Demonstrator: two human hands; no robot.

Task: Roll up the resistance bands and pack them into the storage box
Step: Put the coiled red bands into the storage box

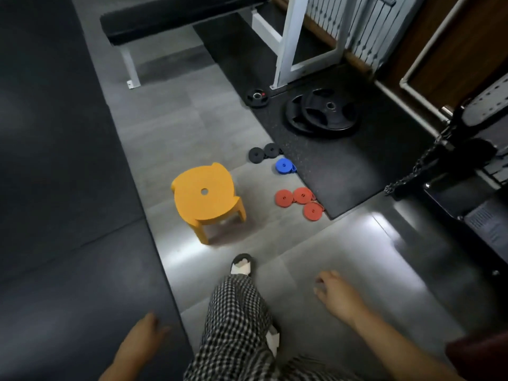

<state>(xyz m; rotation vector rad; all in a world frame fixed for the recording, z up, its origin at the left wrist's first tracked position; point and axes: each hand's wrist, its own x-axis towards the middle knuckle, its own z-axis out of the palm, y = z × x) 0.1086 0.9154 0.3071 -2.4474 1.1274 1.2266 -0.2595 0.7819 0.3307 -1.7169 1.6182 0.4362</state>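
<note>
Nearest the lens: checked trouser legs (pixel 236 320) and a sandalled foot (pixel 242 266), planted forward on the grey floor (pixel 343 257). On either side, the left hand (pixel 143 334) and right hand (pixel 332 291), the hands carrying nothing, fingers loosely curled and relaxed, held low and apart as in walking rather than reaching. Left one blurred, so no finer detail to be had.

Farther along the floor, an orange stool (pixel 204 195), upright, probably a low seat for working beside the bands. Just right of it, three red rolled bands (pixel 302 195), flat in a tight cluster, touching or nearly so, against the near corner of the black rubber mat (pixel 343 166). Beyond, along the same mat edge, one blue rolled band (pixel 284 165), a loose end poking out on its right. Beyond again, small black discs (pixel 259 153) at that edge: rolled bands or small plates, cannot tell which. Laid flat most likely so as not to unwind, and grouped by colour for easy gathering.

No storage box anywhere in view. Rolling seemingly done for red and blue; packing not yet begun. With nothing in the hands, next call probably a box to fetch or coils to gather.

On the mat farther off, large weight plates (pixel 321 112); at the floor's far edge, a padded bench (pixel 176 20).
</note>
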